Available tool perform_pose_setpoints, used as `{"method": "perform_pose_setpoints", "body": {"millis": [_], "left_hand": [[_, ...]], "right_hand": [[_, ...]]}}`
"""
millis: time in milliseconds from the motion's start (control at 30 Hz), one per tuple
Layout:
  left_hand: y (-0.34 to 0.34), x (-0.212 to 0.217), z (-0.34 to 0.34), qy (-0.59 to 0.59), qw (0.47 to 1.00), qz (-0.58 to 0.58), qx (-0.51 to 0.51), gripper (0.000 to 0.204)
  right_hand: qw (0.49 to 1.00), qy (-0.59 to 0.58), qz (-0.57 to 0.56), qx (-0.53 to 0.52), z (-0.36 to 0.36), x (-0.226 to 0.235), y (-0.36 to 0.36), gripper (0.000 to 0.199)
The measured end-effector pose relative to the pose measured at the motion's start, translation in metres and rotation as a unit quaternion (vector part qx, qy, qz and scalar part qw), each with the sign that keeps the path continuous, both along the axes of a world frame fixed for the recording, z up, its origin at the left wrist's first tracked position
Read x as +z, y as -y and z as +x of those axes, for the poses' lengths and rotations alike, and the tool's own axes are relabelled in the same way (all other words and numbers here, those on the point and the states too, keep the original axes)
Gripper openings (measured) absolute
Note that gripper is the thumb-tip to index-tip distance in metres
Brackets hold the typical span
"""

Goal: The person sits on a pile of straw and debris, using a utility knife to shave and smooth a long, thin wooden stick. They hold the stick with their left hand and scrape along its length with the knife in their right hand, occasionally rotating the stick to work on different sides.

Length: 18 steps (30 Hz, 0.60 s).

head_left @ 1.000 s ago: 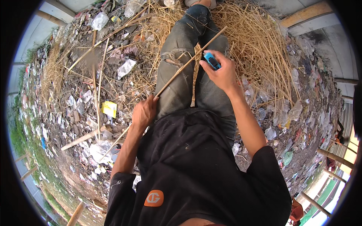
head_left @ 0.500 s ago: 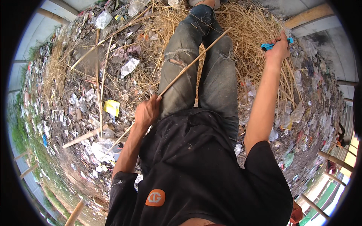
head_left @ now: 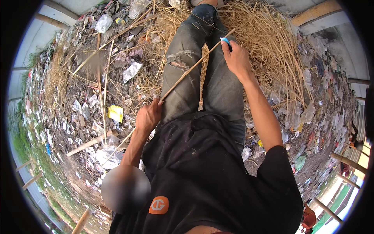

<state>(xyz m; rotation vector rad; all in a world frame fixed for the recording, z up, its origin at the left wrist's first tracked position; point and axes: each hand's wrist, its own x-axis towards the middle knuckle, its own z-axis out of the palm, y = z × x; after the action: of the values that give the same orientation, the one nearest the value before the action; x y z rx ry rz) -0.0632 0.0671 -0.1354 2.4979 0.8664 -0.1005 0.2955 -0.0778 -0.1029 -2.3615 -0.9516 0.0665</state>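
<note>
A long thin wooden stick [head_left: 187, 73] lies slantwise over my thighs, its far end up by my right knee and its near end running back past my left forearm. My left hand [head_left: 148, 117] is closed round it beside my left hip. In my right hand [head_left: 237, 60] is a blue utility knife [head_left: 225, 40], mostly hidden by the fingers. Its pale tip is close to the stick's far part; whether the two touch, I cannot tell.
Cut straw [head_left: 265, 43] is heaped around my legs and to the right. Plastic scraps and litter cover the ground, with a yellow packet [head_left: 115, 113] at the left. Other long sticks [head_left: 104, 89] and a thicker wooden piece [head_left: 89, 143] lie left. A concrete wall [head_left: 331, 43] stands far right.
My right hand has swung in from the far right with the utility knife, over to the stick's far part. My left hand keeps its hold and has barely shifted.
</note>
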Motion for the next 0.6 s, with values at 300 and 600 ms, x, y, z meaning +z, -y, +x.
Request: {"method": "perform_pose_setpoints", "body": {"millis": [300, 600], "left_hand": [[0.001, -0.013, -0.005, 0.001, 1.0, 0.003, -0.009, 0.03], [0.005, -0.013, -0.002, 0.009, 1.0, 0.012, 0.001, 0.031]], "right_hand": [[0.991, -0.032, -0.088, 0.096, -0.056, 0.007, 0.001, 0.043], [0.995, -0.043, -0.063, 0.063, -0.058, -0.002, -0.007, 0.041]]}}
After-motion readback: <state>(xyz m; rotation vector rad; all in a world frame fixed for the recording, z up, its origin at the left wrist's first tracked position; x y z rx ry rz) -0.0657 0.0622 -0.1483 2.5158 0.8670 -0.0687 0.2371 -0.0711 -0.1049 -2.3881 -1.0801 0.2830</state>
